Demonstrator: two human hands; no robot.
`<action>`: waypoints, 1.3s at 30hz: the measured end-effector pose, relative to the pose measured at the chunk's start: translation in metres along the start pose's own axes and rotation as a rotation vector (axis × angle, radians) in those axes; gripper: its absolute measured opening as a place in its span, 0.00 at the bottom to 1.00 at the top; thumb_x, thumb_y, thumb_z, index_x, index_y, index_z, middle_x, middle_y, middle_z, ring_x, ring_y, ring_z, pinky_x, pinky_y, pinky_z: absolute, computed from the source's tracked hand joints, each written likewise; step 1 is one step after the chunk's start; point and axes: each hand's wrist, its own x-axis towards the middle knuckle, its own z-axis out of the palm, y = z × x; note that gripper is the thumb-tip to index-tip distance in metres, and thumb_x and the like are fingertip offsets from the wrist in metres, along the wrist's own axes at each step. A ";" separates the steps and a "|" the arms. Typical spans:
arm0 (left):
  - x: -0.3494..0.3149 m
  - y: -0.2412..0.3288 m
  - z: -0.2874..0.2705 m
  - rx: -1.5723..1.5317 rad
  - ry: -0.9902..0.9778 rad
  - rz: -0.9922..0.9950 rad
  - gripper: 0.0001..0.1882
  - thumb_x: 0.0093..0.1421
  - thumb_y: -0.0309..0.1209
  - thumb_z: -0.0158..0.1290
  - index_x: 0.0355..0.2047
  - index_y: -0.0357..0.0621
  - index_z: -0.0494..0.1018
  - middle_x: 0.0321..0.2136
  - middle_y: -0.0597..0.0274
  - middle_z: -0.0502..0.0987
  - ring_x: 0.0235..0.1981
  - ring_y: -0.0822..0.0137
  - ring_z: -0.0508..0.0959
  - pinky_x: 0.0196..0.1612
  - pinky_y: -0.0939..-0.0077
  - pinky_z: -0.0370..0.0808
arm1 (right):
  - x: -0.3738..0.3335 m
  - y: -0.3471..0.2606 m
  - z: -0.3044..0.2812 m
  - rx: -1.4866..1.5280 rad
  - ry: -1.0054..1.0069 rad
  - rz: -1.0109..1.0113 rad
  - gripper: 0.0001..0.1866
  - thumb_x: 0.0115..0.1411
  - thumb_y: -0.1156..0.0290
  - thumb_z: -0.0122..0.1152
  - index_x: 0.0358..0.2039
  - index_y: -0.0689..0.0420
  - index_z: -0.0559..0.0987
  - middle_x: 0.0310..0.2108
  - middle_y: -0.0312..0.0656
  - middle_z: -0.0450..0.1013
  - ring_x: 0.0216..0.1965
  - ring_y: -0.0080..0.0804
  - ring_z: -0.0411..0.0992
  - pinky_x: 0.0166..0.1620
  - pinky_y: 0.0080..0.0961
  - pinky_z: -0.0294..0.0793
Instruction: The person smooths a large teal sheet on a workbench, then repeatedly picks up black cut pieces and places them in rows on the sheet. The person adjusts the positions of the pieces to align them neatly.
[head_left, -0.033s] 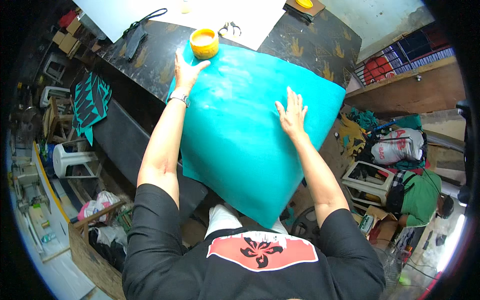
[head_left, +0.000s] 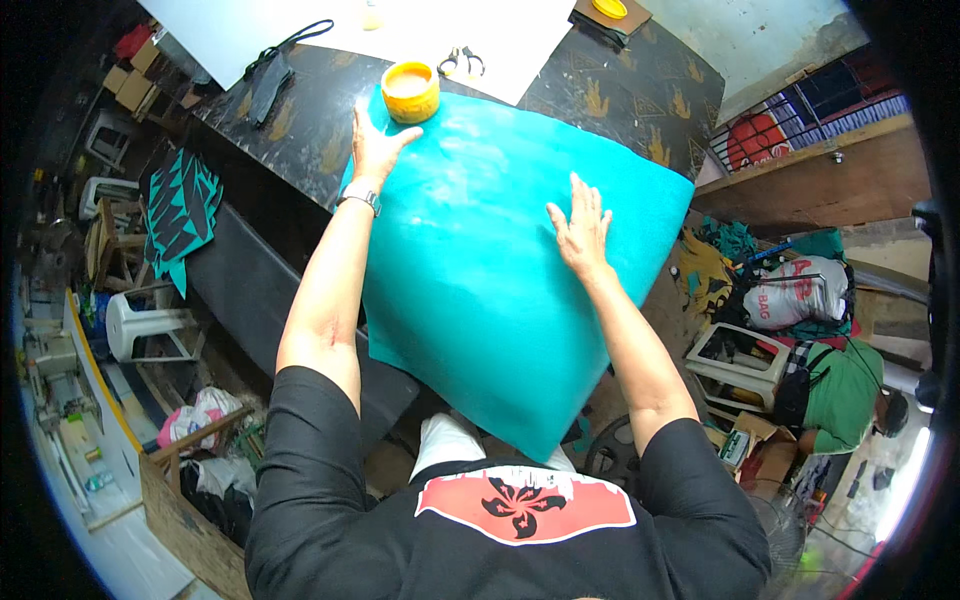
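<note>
– Dark, gold-printed table (head_left: 630, 100) up ahead; what lies closest to the person (head_left: 330, 510)?

– A large teal sheet (head_left: 480, 250), its near corner hanging well past the table's edge, its far part lying on top.

– And the right hand (head_left: 583, 230)?

– Palm down on the sheet's right half, fingers stretched and slightly parted, gripping nothing.

– What about the left hand (head_left: 375, 150)?

– Farther up, at the sheet's left edge, thumb spread wide from the fingers, clasping nothing that shows.

– What stands beside it?

– An orange-yellow tub (head_left: 410, 108), uncovered, with pale contents, at the sheet's far left corner, just beyond the thumb.

– Anything beyond that?

– A broad white sheet (head_left: 510, 40) across the table, and a yellow lid (head_left: 610, 8) off to its right, at the top of the view
</note>
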 end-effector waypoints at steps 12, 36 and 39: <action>0.060 -0.018 0.038 -0.284 -0.156 0.046 0.73 0.36 0.34 0.77 0.71 0.41 0.33 0.63 0.39 0.63 0.63 0.49 0.67 0.66 0.62 0.63 | 0.060 -0.058 0.057 -0.245 -0.059 -0.093 0.38 0.66 0.42 0.46 0.72 0.42 0.52 0.73 0.53 0.43 0.74 0.50 0.37 0.68 0.66 0.29; 0.155 -0.059 -0.030 -0.418 0.219 0.243 0.66 0.39 0.39 0.77 0.68 0.40 0.40 0.59 0.39 0.62 0.60 0.52 0.67 0.65 0.61 0.65 | 0.057 -0.057 0.055 -0.196 0.054 -0.158 0.43 0.62 0.35 0.48 0.72 0.41 0.53 0.74 0.52 0.40 0.73 0.51 0.42 0.69 0.65 0.31; 0.164 -0.093 -0.041 -0.264 0.285 0.189 0.67 0.37 0.40 0.77 0.68 0.39 0.41 0.59 0.39 0.62 0.61 0.49 0.66 0.66 0.59 0.62 | 0.058 -0.058 0.053 -0.174 0.063 -0.164 0.44 0.61 0.34 0.47 0.72 0.42 0.53 0.74 0.53 0.40 0.73 0.52 0.43 0.69 0.66 0.32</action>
